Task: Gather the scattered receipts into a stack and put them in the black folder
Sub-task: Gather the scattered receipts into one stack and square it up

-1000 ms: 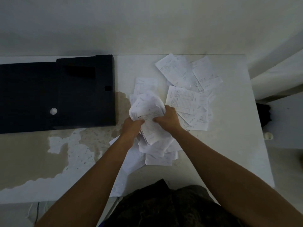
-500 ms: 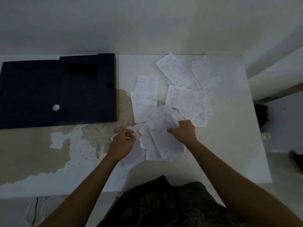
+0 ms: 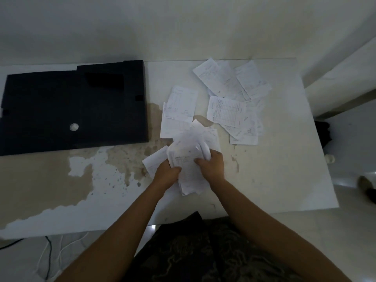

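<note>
Hands gripping a bundle of receipts [image 3: 188,159] at table [image 3: 284,159] centre, left hand [image 3: 167,175] curled round its left edge, right hand [image 3: 211,164] pinching the right, loose receipts [image 3: 225,110] scattered farther right, black folder [image 3: 73,106] closed at far left.

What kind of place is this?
Probably a paperwork desk at home or in a small office: a worn white table against a bare wall, loose receipts, a black folder.
</note>
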Motion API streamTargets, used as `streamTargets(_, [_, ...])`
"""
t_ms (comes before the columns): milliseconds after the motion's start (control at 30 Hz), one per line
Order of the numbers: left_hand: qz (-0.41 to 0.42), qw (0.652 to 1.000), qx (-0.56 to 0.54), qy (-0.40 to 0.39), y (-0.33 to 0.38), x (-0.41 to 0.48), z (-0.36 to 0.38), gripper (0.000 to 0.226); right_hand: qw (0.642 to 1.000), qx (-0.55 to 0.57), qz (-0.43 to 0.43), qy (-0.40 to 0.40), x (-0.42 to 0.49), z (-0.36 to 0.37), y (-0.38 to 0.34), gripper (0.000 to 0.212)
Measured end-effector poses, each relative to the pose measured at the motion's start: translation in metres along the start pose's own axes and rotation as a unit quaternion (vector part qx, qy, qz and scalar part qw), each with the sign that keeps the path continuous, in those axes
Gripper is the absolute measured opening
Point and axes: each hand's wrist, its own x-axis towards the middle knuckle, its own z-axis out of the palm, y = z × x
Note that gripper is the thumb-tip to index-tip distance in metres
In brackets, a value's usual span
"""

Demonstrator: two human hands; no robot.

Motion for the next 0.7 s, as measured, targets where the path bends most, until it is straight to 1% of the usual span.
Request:
streamTargets(67, [-0.034,0.998,-0.061,-0.010,-0.003,0.002,-0.001,0.034,0.999,0.039,0.026,-0.010,-0.001,-0.003,-0.005,0.040])
streamTargets(167, [-0.065,0.990,-0.125,-0.024,-0.006,0.003,-0.001,0.033,0.985,0.126,0.120,-0.018,-0.003,-0.007,-0.006,0.059])
streamTargets(233, [-0.067,0.988,-0.131,-0.037,-0.006,0.003,-0.002,0.034,0.970,0.184,0.159,-0.024,-0.004,-0.009,-0.004,0.063])
streamTargets(267, [-0.065,0.988,-0.130,-0.044,-0.006,0.002,-0.002,0.034,0.964,0.206,0.163,-0.035,-0.004,-0.011,-0.001,0.062])
streamTargets(300, [-0.058,0.989,-0.130,-0.050,-0.004,0.000,-0.004,0.033,0.962,0.217,0.154,-0.056,-0.005,-0.016,0.000,0.056])
streamTargets(367, [-0.023,0.990,-0.124,-0.058,-0.003,-0.003,-0.008,0.034,0.965,0.215,0.106,-0.107,-0.009,-0.029,0.000,0.042])
streamTargets(433, [0.062,0.992,-0.102,-0.046,0.003,-0.007,-0.014,0.044,0.970,0.192,0.060,-0.139,-0.011,-0.045,0.001,0.035])
streamTargets(500, [0.167,0.982,-0.079,-0.042,0.014,-0.012,-0.018,0.051,0.974,0.174,0.025,-0.143,-0.012,-0.061,0.001,0.044])
streamTargets(533, [0.198,0.977,-0.065,-0.049,0.020,-0.015,-0.017,0.052,0.975,0.171,0.010,-0.144,-0.012,-0.068,0.002,0.049])
streamTargets(600, [0.211,0.975,-0.039,-0.050,0.030,-0.018,-0.010,0.045,0.973,0.172,-0.013,-0.153,-0.013,-0.081,0.001,0.050])
streamTargets(700, [0.184,0.982,-0.033,-0.027,0.049,-0.029,0.005,0.023,0.977,0.162,-0.031,-0.135,-0.013,-0.103,0.001,0.043])
